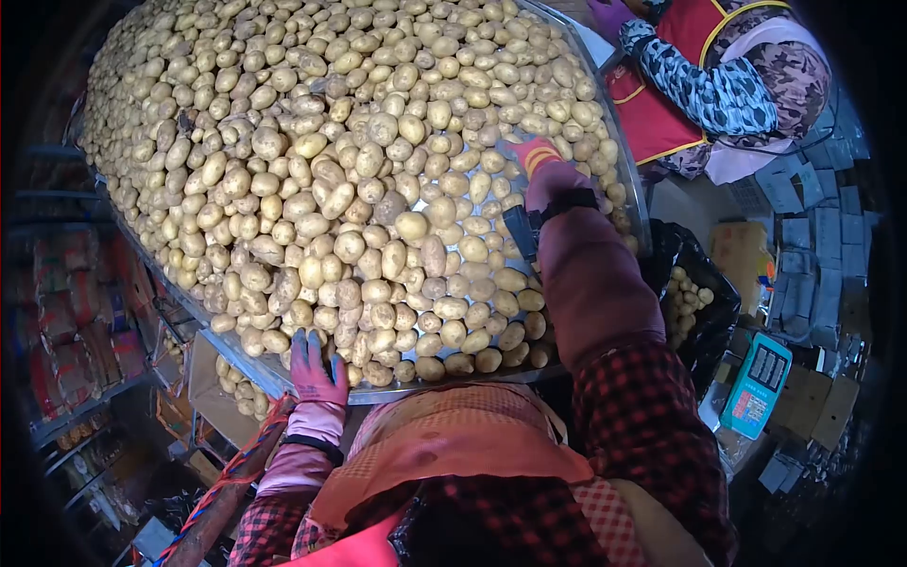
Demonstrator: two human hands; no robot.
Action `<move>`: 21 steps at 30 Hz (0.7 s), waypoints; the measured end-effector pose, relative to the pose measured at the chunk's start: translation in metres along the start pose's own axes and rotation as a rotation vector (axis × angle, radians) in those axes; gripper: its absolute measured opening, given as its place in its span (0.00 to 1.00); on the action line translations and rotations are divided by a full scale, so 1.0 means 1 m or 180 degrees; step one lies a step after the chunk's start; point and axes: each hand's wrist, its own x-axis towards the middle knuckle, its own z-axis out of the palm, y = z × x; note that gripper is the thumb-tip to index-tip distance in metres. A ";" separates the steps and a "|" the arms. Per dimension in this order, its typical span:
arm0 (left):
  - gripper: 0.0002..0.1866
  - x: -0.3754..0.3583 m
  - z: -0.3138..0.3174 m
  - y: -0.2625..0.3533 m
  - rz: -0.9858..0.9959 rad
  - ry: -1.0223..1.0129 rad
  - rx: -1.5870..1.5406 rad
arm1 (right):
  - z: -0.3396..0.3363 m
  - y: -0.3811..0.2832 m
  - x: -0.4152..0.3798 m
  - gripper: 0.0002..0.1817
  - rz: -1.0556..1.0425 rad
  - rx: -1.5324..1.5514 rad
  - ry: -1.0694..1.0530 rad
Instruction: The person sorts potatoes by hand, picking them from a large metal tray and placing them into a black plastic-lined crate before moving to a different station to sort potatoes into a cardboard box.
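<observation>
A wide heap of potatoes (312,170) fills a metal-rimmed table (463,386) in front of me. My left hand (319,373), in a pink glove with bluish fingertips, rests at the near rim with its fingers spread, touching the edge beside the potatoes; nothing is in it. My right hand (539,161), in a pink glove with a yellow-striped orange back, reaches over the potatoes at the right side. Its visible fingers stretch left, slightly blurred, with no potato seen in them. Around this hand the layer is thinner, and the pale tabletop (515,231) shows between potatoes.
A person in a red apron and camouflage sleeve (709,90) is at the far right. A black bag (713,326) holding potatoes stands right of the table, near a turquoise scale (758,386) and cardboard boxes (739,255). More potatoes (241,387) lie in a box below left.
</observation>
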 end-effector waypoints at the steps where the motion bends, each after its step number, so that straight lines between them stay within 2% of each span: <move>1: 0.36 0.000 -0.001 0.001 -0.0009 -0.0007 0.0013 | -0.001 0.002 0.001 0.42 -0.0039 0.0046 0.0037; 4: 0.36 -0.001 0.000 -0.001 0.0043 0.0019 0.0005 | -0.006 0.026 -0.008 0.39 -0.0489 0.0766 0.0288; 6: 0.37 -0.002 0.000 0.000 -0.0087 -0.0054 -0.0043 | -0.009 0.037 -0.069 0.30 -0.1410 0.2118 0.0431; 7: 0.37 -0.003 0.000 -0.001 -0.0099 -0.0072 -0.0064 | 0.012 0.059 -0.077 0.27 -0.1854 0.3462 0.0563; 9: 0.38 -0.003 -0.002 0.000 -0.0085 -0.0186 -0.0157 | 0.012 0.050 -0.184 0.21 -0.0960 0.6030 -0.0608; 10: 0.39 -0.006 -0.002 0.000 -0.0217 -0.0286 -0.0118 | 0.043 0.068 -0.185 0.23 -0.1906 0.6333 -0.1385; 13: 0.38 -0.013 0.012 -0.017 -0.0026 -0.0381 0.0131 | 0.055 0.107 -0.266 0.20 -0.0703 0.5831 -0.0173; 14: 0.38 -0.012 0.008 -0.007 -0.0006 -0.0276 0.0190 | 0.015 0.106 -0.307 0.20 -0.0183 0.6020 -0.0389; 15: 0.38 -0.012 0.006 -0.004 -0.0021 -0.0235 0.0111 | 0.004 0.124 -0.326 0.20 -0.0722 0.5439 0.0863; 17: 0.38 -0.014 0.003 0.001 -0.0064 -0.0161 0.0001 | -0.019 0.184 -0.352 0.23 -0.1194 0.6012 0.1402; 18: 0.38 -0.014 0.005 0.000 -0.0083 -0.0081 -0.0023 | -0.036 0.201 -0.382 0.24 -0.0610 0.5716 0.1788; 20: 0.38 -0.014 0.008 -0.001 -0.0086 -0.0043 -0.0027 | -0.037 0.267 -0.378 0.30 -0.0544 0.3720 0.2729; 21: 0.38 -0.015 0.008 -0.001 -0.0119 -0.0032 -0.0017 | -0.026 0.297 -0.376 0.33 0.0103 0.3066 0.2734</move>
